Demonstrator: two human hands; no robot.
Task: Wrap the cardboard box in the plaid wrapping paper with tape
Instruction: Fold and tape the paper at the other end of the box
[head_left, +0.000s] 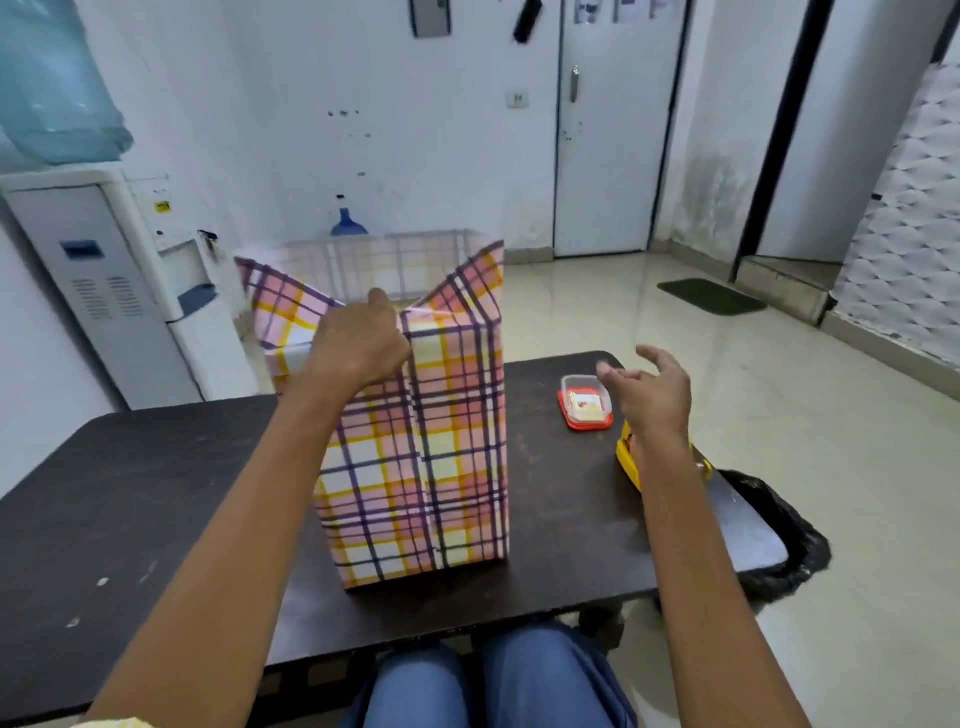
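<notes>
— Holding the seam shut, is that what the left hand (358, 345) is doing?

— It looks so. Its fingers are curled on the plaid wrapping paper (457, 415) at the top of the front seam (423, 467), where the two edges overlap. The cardboard box is hidden inside the paper. The parcel stands upright in the middle of the table (156, 493), its long axis vertical and the paper flaps standing open above it.

— And the right hand (652, 395)?

— It is released, with the fingers spread loose and nothing in them. It hovers to the right of the parcel, just above a clear tub (586, 402) with a red base. A yellow object (626, 454) lies under the wrist; I cannot tell whether either one holds the tape.

— So which hand goes for the tape?

— The right, I'd judge. It is free and near both things, while the left is pinning the overlap. From the right fingers the seam lies to the left, running straight down the near face, so a strip would have to cross it sideways, close below the left hand.
</notes>
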